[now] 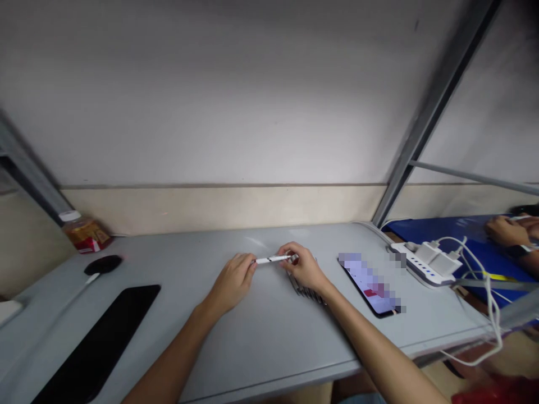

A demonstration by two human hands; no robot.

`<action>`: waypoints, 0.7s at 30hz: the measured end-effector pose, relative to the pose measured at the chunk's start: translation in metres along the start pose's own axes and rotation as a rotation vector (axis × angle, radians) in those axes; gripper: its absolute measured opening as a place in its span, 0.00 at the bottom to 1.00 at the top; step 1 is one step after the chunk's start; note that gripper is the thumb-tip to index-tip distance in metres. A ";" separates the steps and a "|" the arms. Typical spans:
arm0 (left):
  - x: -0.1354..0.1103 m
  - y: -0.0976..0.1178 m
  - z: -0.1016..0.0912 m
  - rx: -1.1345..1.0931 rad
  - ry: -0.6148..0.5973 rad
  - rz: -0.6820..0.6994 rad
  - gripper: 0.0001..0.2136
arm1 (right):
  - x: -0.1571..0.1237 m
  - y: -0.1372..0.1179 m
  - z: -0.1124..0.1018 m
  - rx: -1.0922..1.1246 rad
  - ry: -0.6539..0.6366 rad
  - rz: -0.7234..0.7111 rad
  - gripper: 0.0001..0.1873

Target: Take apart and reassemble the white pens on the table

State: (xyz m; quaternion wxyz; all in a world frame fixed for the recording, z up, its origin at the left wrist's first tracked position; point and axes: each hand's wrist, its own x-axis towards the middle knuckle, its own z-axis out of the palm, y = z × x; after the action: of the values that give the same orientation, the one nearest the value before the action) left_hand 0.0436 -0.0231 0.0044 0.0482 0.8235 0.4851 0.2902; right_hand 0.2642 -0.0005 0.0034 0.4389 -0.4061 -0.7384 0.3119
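A slim white pen with a dark band spans the gap between my two hands, just above the grey desk. My left hand pinches its left end between thumb and fingers. At the other end, near the clip, the fingers of my right hand are closed around it. Several dark and silver pens lie side by side on the desk under my right hand and wrist, which partly hide them.
A phone with a lit screen lies at the right, near a white power strip with plugs and cables. To the left are a black flat pad, a black disc on a cable and a bottle. Another person's hand rests far right.
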 end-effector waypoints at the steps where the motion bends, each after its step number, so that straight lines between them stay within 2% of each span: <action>1: 0.000 0.000 0.000 -0.004 0.001 -0.002 0.12 | 0.000 0.000 0.000 0.004 -0.002 0.020 0.15; 4: -0.001 -0.001 0.000 -0.004 -0.006 -0.002 0.12 | 0.000 0.001 0.000 -0.045 -0.054 0.089 0.13; 7: -0.001 0.000 0.000 -0.003 -0.003 -0.008 0.12 | 0.000 0.002 0.001 -0.050 -0.012 0.006 0.10; 8: -0.001 0.000 0.000 -0.007 -0.001 -0.011 0.12 | 0.000 0.002 0.001 -0.039 0.014 -0.008 0.11; 12: -0.001 0.000 0.001 -0.014 0.000 -0.002 0.11 | 0.000 0.003 0.000 -0.094 -0.031 0.063 0.12; 16: -0.001 -0.001 0.002 -0.005 -0.016 0.000 0.12 | 0.000 0.001 0.000 -0.105 -0.005 -0.024 0.07; 19: -0.001 0.000 0.001 -0.010 -0.021 -0.001 0.12 | -0.001 -0.002 0.000 -0.088 -0.025 0.001 0.14; 21: -0.001 0.001 0.000 -0.016 -0.013 0.003 0.12 | -0.001 -0.004 0.000 -0.129 -0.069 0.011 0.13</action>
State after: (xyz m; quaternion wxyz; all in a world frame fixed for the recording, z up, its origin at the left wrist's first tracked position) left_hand 0.0442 -0.0241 0.0044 0.0577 0.8256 0.4813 0.2887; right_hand 0.2629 -0.0030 0.0059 0.3843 -0.4265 -0.7695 0.2797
